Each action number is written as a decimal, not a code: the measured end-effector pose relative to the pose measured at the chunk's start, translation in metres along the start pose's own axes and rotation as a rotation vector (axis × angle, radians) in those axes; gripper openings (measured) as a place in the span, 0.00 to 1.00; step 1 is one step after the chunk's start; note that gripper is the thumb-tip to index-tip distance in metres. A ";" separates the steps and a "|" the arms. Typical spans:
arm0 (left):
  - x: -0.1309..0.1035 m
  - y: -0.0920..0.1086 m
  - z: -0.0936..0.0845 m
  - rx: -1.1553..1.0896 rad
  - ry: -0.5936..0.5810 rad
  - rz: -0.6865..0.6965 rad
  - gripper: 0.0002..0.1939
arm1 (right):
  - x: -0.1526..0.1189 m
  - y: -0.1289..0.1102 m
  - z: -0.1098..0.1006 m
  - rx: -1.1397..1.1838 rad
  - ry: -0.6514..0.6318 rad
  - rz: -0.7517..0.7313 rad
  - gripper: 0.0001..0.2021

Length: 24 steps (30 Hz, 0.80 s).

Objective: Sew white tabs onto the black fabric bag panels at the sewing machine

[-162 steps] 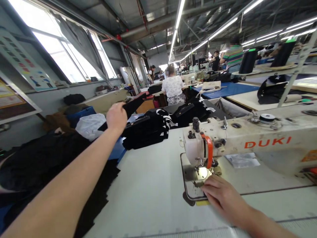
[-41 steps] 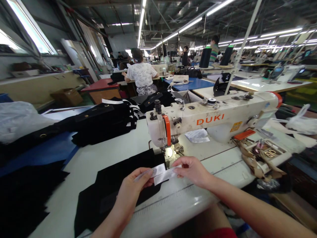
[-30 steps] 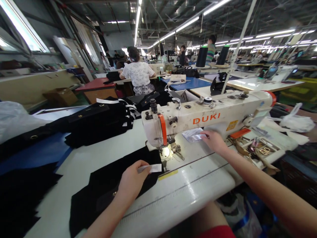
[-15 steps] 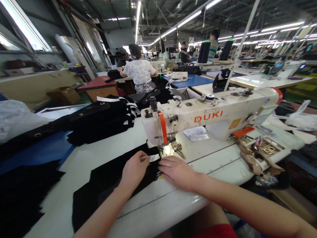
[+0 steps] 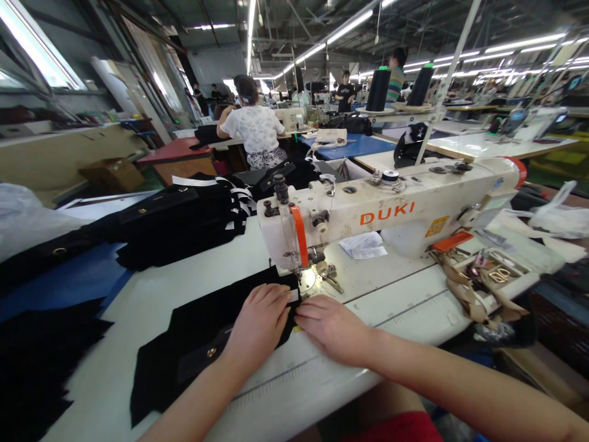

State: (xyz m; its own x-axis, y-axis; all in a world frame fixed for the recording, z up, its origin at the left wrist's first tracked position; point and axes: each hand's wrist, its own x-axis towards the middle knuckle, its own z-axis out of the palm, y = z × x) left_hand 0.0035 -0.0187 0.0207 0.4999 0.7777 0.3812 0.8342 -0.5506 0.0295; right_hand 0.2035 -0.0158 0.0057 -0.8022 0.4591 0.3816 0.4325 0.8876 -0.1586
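Note:
A black fabric panel (image 5: pixel 197 319) lies on the sewing machine bed, its right end beside the needle area and presser foot (image 5: pixel 304 279). A black flap with a gold-coloured snap (image 5: pixel 211 352) shows on the panel. My left hand (image 5: pixel 262 319) rests flat on the fabric, fingers stretched over a short white strip (image 5: pixel 293 296), of which only the end shows. At the panel's right edge, my right hand (image 5: pixel 334 328) has its fingers together and closed on the fabric; its thumb is hidden. The white sewing machine (image 5: pixel 340 215) stands just beyond both hands.
Black pieces with white strips (image 5: pixel 184 227) are piled on the left, with more black fabric (image 5: pixel 41 362) nearer. Folded paper (image 5: pixel 363 245) lies under the machine arm. On the right is a tray of metal fittings (image 5: pixel 499 273). A co-worker (image 5: pixel 255 129) sits ahead.
My left hand has gone from pinching the white strip to lying flat over it on the fabric. The flap and its snap are now uncovered. My right hand has hardly moved.

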 end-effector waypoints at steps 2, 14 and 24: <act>0.003 -0.002 0.001 -0.019 -0.068 0.071 0.11 | -0.001 0.001 0.001 0.011 0.008 -0.001 0.10; 0.008 0.000 0.010 0.155 -0.156 0.139 0.11 | -0.002 0.001 0.001 0.032 0.010 0.013 0.10; 0.010 0.001 0.011 0.154 -0.150 0.147 0.11 | -0.002 0.001 -0.001 0.062 -0.022 0.019 0.11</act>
State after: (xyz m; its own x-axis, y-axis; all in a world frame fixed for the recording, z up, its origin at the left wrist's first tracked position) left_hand 0.0119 -0.0081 0.0149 0.6375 0.7354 0.2295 0.7701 -0.6173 -0.1611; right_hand 0.2057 -0.0155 0.0059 -0.8033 0.4758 0.3583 0.4219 0.8792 -0.2215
